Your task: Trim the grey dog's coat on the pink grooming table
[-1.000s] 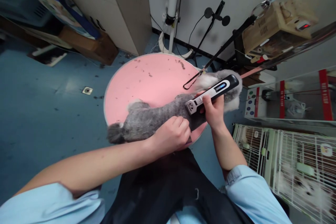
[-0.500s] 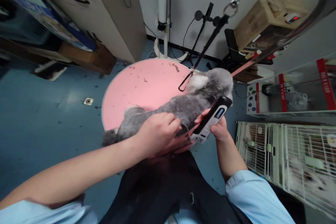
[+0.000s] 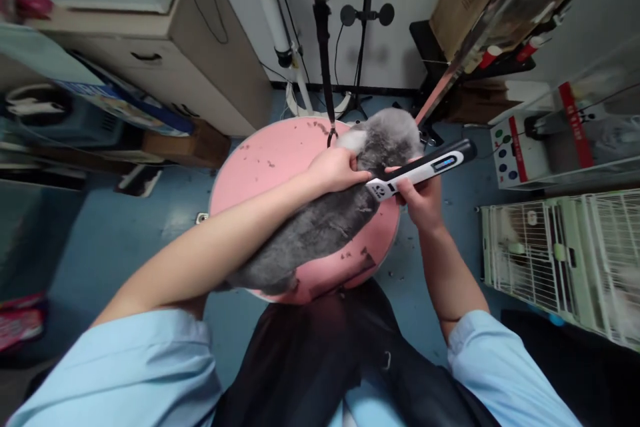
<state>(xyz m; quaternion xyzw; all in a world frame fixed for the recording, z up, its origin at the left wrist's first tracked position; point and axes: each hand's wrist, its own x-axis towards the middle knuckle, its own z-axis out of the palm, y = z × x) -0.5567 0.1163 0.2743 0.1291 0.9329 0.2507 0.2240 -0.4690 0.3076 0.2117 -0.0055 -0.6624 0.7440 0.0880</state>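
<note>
A grey dog with short-cut fur is on a round pink grooming table, its head away from me. My right hand is closed around black-and-white hair clippers with a small lit display. Their lower end is against the fur behind the dog's neck; the blade is hidden. Across the dog's back reaches my left arm. My left hand lies at its shoulder, fingers curled and thumb pressed to the coat, gripping it close to the clippers. A black strap hangs down to the table beside the dog.
Hair clumps are scattered over the table. A metal bar slants in from the upper right. Wire cages stand at right, and a drawer cabinet at left. Behind the table is a black stand.
My left hand has moved forward from the dog's side to its shoulder. The clippers have turned flatter and now meet the fur near the neck. The dog's body and the view have shifted.
</note>
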